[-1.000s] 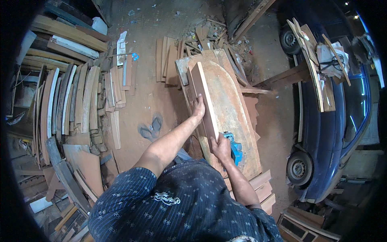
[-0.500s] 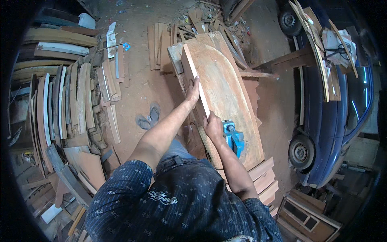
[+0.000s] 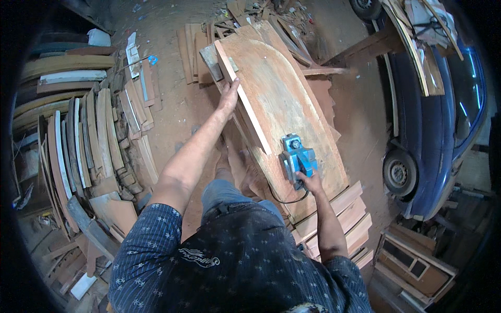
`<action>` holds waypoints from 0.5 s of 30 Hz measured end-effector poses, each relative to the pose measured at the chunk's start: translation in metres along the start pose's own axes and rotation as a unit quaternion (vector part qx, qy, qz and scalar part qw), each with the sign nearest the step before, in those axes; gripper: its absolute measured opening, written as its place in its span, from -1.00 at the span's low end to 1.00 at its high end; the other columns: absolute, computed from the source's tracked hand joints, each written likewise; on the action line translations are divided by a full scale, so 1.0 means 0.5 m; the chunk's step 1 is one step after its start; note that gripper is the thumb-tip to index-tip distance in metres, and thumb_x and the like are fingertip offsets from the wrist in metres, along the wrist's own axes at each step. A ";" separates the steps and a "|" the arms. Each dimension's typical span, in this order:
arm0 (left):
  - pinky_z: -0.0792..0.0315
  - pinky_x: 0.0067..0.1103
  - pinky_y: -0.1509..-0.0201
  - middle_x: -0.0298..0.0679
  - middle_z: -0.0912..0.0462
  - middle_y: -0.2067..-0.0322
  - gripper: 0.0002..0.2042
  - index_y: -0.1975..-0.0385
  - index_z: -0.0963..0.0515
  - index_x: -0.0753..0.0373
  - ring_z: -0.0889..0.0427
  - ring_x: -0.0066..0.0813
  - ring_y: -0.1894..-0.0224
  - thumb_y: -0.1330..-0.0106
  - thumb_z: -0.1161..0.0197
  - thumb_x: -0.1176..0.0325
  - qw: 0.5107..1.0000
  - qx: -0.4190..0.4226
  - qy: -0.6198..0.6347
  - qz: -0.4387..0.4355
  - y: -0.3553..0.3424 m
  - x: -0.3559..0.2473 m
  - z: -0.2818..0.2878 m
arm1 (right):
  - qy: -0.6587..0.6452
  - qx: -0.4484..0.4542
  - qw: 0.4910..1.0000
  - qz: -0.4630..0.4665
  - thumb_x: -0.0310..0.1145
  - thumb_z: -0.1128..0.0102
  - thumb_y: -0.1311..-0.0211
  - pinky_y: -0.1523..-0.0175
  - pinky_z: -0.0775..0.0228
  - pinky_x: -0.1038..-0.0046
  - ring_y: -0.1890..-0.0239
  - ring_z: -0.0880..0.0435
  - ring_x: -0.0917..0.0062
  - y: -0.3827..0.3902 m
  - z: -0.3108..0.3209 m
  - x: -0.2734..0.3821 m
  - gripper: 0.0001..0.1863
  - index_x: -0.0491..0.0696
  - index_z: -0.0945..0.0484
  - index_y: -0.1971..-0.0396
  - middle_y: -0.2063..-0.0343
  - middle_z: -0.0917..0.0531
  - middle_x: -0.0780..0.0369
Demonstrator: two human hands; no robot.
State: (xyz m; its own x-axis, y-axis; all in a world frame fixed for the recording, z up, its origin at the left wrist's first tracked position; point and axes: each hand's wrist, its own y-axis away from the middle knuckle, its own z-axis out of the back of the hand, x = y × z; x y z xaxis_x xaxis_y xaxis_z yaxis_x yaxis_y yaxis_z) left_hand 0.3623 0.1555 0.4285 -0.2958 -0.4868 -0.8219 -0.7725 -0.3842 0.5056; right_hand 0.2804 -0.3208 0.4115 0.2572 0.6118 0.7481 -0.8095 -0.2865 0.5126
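My left hand (image 3: 228, 96) grips a long pale board (image 3: 249, 120), which stands on edge along the left side of a worn wooden worktop (image 3: 285, 99). My right hand (image 3: 310, 180) is closed on the handle of a blue electric planer (image 3: 295, 154), which sits on the worktop just right of the board's near end. A black cord (image 3: 288, 201) curves from the planer over the worktop's near part.
Timber offcuts (image 3: 104, 133) crowd the floor at the left, and scrap wood (image 3: 240, 13) lies beyond the worktop. Cut boards (image 3: 344, 221) are stacked by its near right corner. At the right are a blue car (image 3: 443, 135), loose planks (image 3: 409, 44) and a wooden cabinet (image 3: 412, 261).
My right hand has let go of the board, moved right and taken hold of the planer's handle. My left hand still holds the board, now lower on its side.
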 end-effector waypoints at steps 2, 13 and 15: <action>-0.13 -0.33 -0.52 0.01 -0.26 -0.40 -0.22 -0.47 -0.13 0.36 -0.26 -0.18 -0.44 -0.51 -0.03 -0.19 0.999 -0.022 -0.049 -0.011 -0.022 0.001 0.049 | 0.011 0.051 0.997 -0.063 -0.21 -0.49 -0.21 -0.02 -0.53 0.36 0.14 -0.69 0.49 -0.012 -0.008 0.032 -0.43 -0.23 -0.56 -0.11 0.15 -0.76 0.11; 0.14 -0.30 -0.65 0.17 0.05 -0.55 -0.20 -0.50 -0.04 0.48 0.11 0.04 -0.61 -0.55 0.09 -0.13 0.772 -0.127 -0.527 -0.333 -0.159 -0.144 0.170 | -0.126 -0.047 0.991 -0.016 -0.02 -0.08 -0.53 0.34 -0.44 0.50 0.46 -0.57 0.61 0.286 0.039 0.359 -0.57 -0.16 -0.56 0.13 0.45 -0.62 0.29; 0.15 -0.28 -0.65 0.12 0.10 -0.57 -0.23 -0.52 -0.02 0.44 0.15 -0.01 -0.62 -0.56 0.13 -0.12 0.713 -0.105 -0.613 -0.323 -0.153 -0.182 0.155 | -0.079 -0.052 0.995 0.008 -0.03 -0.15 -0.47 0.23 -0.42 0.40 0.37 -0.54 0.58 0.323 0.036 0.374 -0.53 -0.21 -0.59 0.05 0.44 -0.62 0.27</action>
State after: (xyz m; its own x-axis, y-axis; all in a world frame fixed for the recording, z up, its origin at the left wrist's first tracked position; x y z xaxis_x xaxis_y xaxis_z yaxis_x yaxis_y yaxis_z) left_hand 0.4049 0.2902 0.4442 -0.2834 0.8477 -0.4483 -0.9073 -0.3884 -0.1608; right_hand 0.2074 -0.2661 0.6416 0.3161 0.4821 0.8171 -0.8628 -0.2120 0.4589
